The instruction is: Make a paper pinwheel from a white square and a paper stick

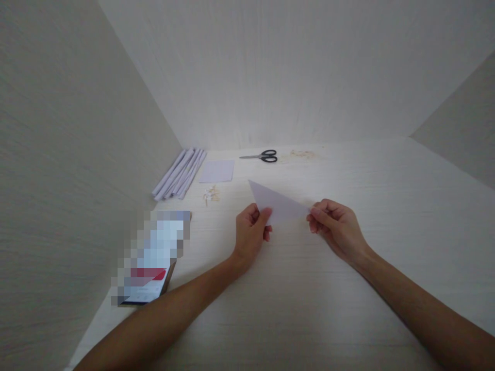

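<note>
1. Two hands on one sheet in the head view: my left hand (251, 232) pinches the near corner of a folded paper triangle (276, 202), and my right hand (335, 226) pinches its right tip, so it's held just above the table (309, 309), roughly mid-desk.
2. Back left there's a bundle of rolled paper tubes (180, 172), with a flat paper square (217, 170) beside it.
3. Scissors (263, 155) lie near the back wall; a phone (149, 268) sits by my left forearm.
</note>
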`<action>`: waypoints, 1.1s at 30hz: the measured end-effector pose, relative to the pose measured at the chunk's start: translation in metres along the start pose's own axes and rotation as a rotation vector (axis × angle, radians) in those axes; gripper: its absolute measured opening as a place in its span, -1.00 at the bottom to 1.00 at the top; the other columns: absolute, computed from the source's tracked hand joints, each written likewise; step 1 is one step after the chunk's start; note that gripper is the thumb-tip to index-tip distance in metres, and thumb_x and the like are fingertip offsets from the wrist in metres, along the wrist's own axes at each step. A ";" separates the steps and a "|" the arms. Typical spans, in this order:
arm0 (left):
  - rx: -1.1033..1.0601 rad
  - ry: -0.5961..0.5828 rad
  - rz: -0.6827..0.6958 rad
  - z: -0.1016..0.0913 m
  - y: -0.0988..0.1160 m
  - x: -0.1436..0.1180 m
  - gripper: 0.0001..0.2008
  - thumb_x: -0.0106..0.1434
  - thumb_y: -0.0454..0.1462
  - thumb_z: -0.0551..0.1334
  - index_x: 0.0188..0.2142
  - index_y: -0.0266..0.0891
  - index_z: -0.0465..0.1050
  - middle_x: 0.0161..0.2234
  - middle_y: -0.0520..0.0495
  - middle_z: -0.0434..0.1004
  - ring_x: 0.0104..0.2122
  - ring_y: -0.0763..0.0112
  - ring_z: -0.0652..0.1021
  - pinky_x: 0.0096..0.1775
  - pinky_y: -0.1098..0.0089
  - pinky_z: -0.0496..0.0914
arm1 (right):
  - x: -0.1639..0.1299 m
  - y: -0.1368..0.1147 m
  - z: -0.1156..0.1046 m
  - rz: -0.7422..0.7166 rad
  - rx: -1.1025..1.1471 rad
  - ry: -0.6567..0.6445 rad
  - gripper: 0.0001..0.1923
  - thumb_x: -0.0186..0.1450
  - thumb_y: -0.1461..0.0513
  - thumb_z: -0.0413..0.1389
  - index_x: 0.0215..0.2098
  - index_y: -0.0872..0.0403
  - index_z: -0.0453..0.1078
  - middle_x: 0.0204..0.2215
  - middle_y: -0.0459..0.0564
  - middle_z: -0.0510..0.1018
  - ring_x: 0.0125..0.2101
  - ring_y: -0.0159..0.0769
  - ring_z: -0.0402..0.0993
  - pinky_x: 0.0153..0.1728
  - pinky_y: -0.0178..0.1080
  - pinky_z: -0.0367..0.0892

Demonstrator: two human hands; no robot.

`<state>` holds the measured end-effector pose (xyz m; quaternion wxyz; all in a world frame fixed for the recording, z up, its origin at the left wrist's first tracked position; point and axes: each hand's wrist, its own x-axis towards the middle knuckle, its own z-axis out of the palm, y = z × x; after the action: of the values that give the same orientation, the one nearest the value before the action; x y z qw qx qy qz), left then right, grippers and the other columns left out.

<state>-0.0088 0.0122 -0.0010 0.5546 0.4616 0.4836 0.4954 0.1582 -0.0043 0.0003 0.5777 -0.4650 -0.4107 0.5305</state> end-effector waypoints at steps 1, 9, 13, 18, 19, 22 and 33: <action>0.003 0.008 -0.001 0.000 -0.001 0.000 -0.82 0.08 -0.19 0.16 -0.51 -0.28 0.27 -0.73 0.18 0.20 -0.79 0.69 0.23 -0.78 0.64 0.09 | 0.000 0.001 -0.001 -0.004 0.000 -0.008 -0.80 0.00 0.19 0.21 -0.64 0.12 0.31 -0.70 -0.13 0.43 -0.73 -0.53 0.25 -0.71 -0.42 0.12; 0.003 0.089 0.035 0.001 0.001 -0.001 -0.78 0.09 -0.17 0.14 -0.54 -0.27 0.20 -0.70 0.20 0.11 -0.75 0.71 0.22 -0.74 0.65 0.07 | 0.015 -0.001 -0.005 -0.115 -0.137 0.118 -0.81 0.05 0.22 0.14 -0.64 0.11 0.25 -0.75 -0.18 0.33 -0.72 -0.53 0.19 -0.68 -0.42 0.08; -0.041 0.096 0.047 0.001 0.002 0.000 -0.80 0.12 -0.18 0.11 -0.51 -0.27 0.17 -0.67 0.19 0.16 -0.77 0.71 0.22 -0.76 0.63 0.07 | 0.056 -0.018 -0.005 -0.172 -0.480 0.078 -0.80 0.05 0.16 0.11 -0.61 0.13 0.28 -0.68 -0.11 0.38 -0.71 -0.49 0.25 -0.68 -0.39 0.16; -0.086 0.055 0.057 0.001 0.001 0.002 -0.85 0.16 -0.21 0.04 -0.44 -0.27 0.15 -0.63 0.14 0.29 -0.79 0.69 0.27 -0.75 0.60 0.11 | 0.140 -0.030 0.009 -0.345 -1.074 -0.025 -0.87 0.08 0.26 0.06 -0.54 0.17 0.39 -0.59 -0.01 0.47 -0.62 -0.39 0.37 -0.49 -0.30 0.25; -0.090 0.052 0.057 0.001 0.001 0.002 -0.85 0.16 -0.22 0.04 -0.42 -0.27 0.15 -0.61 0.13 0.30 -0.79 0.68 0.28 -0.75 0.60 0.10 | 0.155 -0.029 0.014 -0.363 -1.131 -0.031 -0.88 0.08 0.27 0.07 -0.52 0.18 0.41 -0.55 0.01 0.49 -0.56 -0.35 0.40 -0.42 -0.28 0.26; -0.092 0.064 0.051 0.000 0.002 0.002 -0.88 0.15 -0.24 0.06 -0.40 -0.27 0.15 -0.58 0.12 0.31 -0.79 0.69 0.28 -0.75 0.61 0.09 | 0.191 -0.023 0.029 -0.385 -1.275 -0.053 -0.84 0.12 0.30 0.04 -0.44 0.19 0.45 -0.41 0.11 0.52 -0.36 -0.23 0.42 -0.27 -0.24 0.23; -0.112 0.083 -0.018 -0.001 0.003 0.003 -0.89 0.10 -0.26 0.10 -0.47 -0.27 0.20 -0.60 0.14 0.24 -0.74 0.69 0.25 -0.70 0.59 0.10 | 0.242 0.005 0.056 -0.306 -1.520 -0.196 -0.84 0.11 0.29 0.10 -0.32 0.16 0.44 -0.25 0.14 0.48 -0.23 -0.20 0.37 -0.28 -0.29 0.22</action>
<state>-0.0099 0.0159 0.0013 0.5634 0.4044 0.4820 0.5355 0.1268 0.2422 0.0036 0.1283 -0.6224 -0.7700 0.0567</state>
